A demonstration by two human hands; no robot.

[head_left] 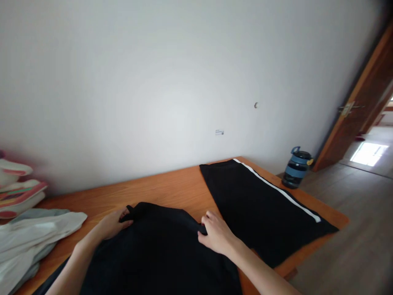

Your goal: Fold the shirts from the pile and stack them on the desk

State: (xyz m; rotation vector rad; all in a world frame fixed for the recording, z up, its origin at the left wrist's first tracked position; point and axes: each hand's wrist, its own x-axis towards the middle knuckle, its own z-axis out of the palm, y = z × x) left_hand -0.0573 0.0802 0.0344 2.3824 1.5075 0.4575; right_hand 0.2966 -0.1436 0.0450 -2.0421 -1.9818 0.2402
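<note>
A black garment (162,254) lies spread on the wooden table in front of me, running out of view at the bottom. Its exact kind I cannot make out. My left hand (112,223) pinches its far left corner, a small fold poking up past the fingers. On the far right edge, my right hand (216,232) grips the cloth between thumb and fingers. Between the two hands the edge is slightly raised and wavy. To the right, a second black cloth piece (260,205) with a white stripe (282,192) lies flat, apart from my fingers.
The wooden table (172,184) stands against a white wall (147,82). A blue and black water bottle (296,168) is at its far right corner. White and grey clothes (33,237) lie at left beside a colourful stacked item (18,188). A brown door (353,110) stands at right.
</note>
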